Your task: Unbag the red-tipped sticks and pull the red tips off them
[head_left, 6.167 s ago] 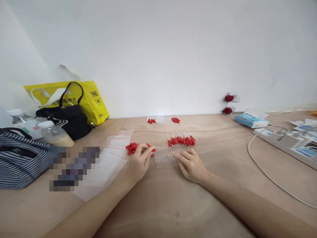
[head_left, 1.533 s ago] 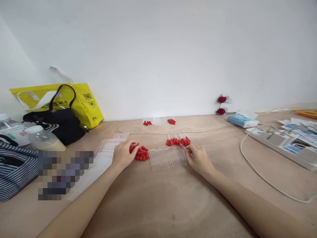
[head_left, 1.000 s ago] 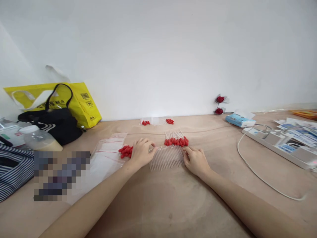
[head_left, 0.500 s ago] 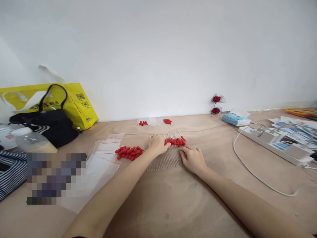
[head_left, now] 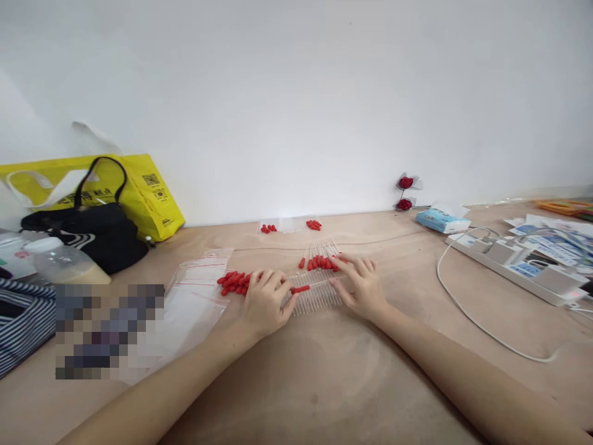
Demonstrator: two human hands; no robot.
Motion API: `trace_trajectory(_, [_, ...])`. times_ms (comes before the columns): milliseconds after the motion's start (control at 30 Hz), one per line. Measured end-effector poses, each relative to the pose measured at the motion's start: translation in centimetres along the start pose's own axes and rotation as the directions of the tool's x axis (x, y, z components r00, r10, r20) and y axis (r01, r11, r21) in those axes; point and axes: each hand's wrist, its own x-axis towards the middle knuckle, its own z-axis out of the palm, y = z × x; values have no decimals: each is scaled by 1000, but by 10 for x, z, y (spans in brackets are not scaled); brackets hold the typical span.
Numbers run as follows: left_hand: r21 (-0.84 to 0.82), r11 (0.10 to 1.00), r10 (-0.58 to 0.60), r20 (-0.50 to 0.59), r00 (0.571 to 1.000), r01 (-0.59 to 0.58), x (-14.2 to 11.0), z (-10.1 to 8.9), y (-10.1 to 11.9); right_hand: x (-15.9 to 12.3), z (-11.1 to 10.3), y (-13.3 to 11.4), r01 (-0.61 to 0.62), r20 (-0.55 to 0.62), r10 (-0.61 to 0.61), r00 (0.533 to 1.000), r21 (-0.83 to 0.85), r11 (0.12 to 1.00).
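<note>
My left hand (head_left: 265, 304) pinches the red bulb end of a dropper (head_left: 301, 289), whose thin clear tube points right towards my right hand. Under it lies a row of clear tubes (head_left: 315, 301), side by side on the table. My right hand (head_left: 365, 287) has its thumb and fingers apart, the thumb near the tube's tip and the fingertips at a cluster of red-bulbed droppers (head_left: 319, 262). Another pile of red rubber bulbs (head_left: 231, 282) sits beside my left hand, partly covered by it.
Clear zip bags (head_left: 194, 309) lie at the left. Small groups of red bulbs (head_left: 314, 225) rest on a bag near the wall. A yellow bag (head_left: 157, 204), black bag (head_left: 106, 238) and bottle (head_left: 65, 262) stand left; a tissue pack (head_left: 442, 220) and power strip (head_left: 514, 269) are right.
My left hand has moved left and nearer, from the bulb cluster to hold a dropper by its bulb. My right hand's fingers have spread and reached up to the cluster.
</note>
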Motion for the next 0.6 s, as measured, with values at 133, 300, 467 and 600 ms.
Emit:
trace_trajectory(133, [-28, 999, 44, -63, 997, -45, -18, 1, 0, 0, 0, -15, 237, 137, -240, 961, 37, 971])
trace_trajectory(300, [-61, 995, 71, -112, 991, -78, -20, 4, 2, -1, 6, -23, 292, 101, -294, 950, 30, 956])
trace_trajectory(467, [-105, 992, 51, -121, 991, -64, -20, 3, 4, -2, 11, -25, 344, 52, -347, 937, 48, 938])
trace_trajectory(600, [-201, 978, 40, -98, 994, -59, -19, 7, 6, -5, 14, -31, 353, 16, -355, 935, 67, 933])
